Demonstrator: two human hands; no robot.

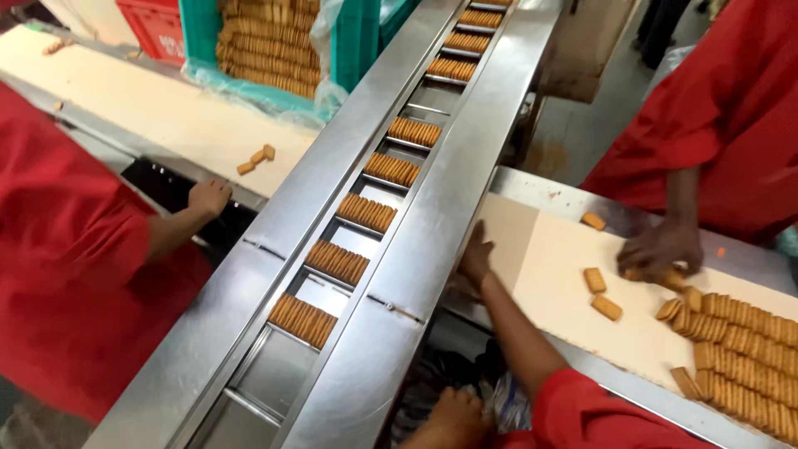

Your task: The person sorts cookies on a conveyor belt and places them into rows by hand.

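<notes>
My right hand (476, 256) reaches forward from a red sleeve and lies flat on the near edge of the cream belt (565, 258), against the steel rail, holding nothing. My left hand (453, 416) hangs low below the rail, next to crumpled clear plastic (504, 399); its fingers are curled and whether it grips anything is hidden. Stacks of brown biscuits (337, 261) ride on edge in the pockets of the steel channel conveyor (416, 249) just left of my right hand. Loose biscuits (600, 293) lie on the belt to its right.
A co-worker in red on the right has a hand (661, 249) on biscuits beside long rows of biscuits (748, 349). Another co-worker's hand (208, 198) rests at the left belt (166, 116). A green crate of biscuits (266, 41) stands behind.
</notes>
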